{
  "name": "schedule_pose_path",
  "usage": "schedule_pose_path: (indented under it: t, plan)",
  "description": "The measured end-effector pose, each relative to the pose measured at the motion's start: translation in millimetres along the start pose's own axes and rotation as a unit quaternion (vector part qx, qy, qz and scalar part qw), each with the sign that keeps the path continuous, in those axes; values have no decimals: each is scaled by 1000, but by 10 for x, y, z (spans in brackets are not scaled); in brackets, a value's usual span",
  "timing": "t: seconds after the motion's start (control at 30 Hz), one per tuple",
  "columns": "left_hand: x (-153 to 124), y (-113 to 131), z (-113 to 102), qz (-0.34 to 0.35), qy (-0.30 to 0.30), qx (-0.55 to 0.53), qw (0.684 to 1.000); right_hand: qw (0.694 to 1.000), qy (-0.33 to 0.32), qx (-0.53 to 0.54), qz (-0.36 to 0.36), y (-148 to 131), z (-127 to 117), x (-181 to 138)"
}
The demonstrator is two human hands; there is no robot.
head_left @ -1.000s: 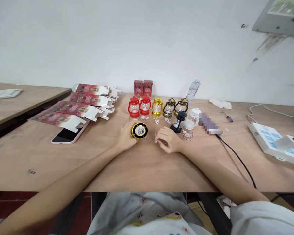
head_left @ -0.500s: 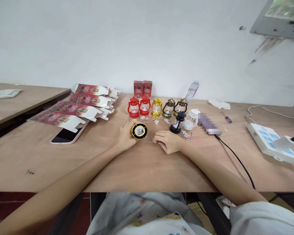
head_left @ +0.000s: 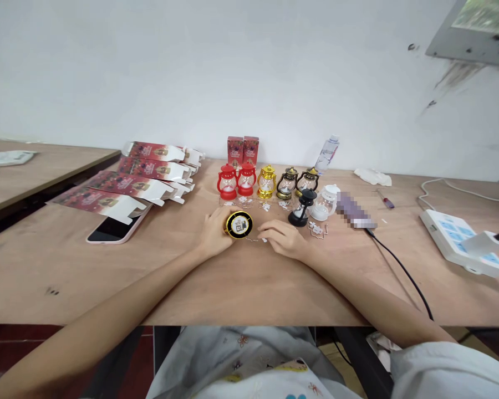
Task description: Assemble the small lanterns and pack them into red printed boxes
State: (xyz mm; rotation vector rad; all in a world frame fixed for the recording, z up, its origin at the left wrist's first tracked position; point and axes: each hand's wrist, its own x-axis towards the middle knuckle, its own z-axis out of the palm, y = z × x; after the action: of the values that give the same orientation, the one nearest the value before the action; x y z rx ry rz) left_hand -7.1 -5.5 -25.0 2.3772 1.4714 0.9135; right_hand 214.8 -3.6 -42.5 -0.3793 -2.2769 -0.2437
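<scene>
1. Here, the left hand (head_left: 216,234) grips a gold lantern (head_left: 238,225) over the counter (head_left: 249,288), bottom side showing.
2. The right hand (head_left: 286,238) curls loosely near a thin wire (head_left: 252,240); whether it pinches anything cannot be told.

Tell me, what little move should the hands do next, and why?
Maybe bring the right hand a little closer to the gold-rimmed piece: the left hand holds it, its round end faces the camera, and the right hand is near but apart.

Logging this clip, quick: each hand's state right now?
Left hand: holding a gold-rimmed round piece.
Right hand: fingers loosely bent near a small white piece; grip cannot be told.
</scene>
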Motion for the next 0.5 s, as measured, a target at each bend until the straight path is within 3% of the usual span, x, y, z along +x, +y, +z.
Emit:
schedule_pose_path:
  t: [0.1,0.2,0.5]
  plan:
    - [-17,11,7,22,7,-1,1000,994,97,52,16,-140,34,46]
    - [-33,40,10,28,-4,16,999,987,137,80,24,-274,69,92]
    - [-63,118,13,56,-20,34,998,986,149,4,80,-343,164,83]
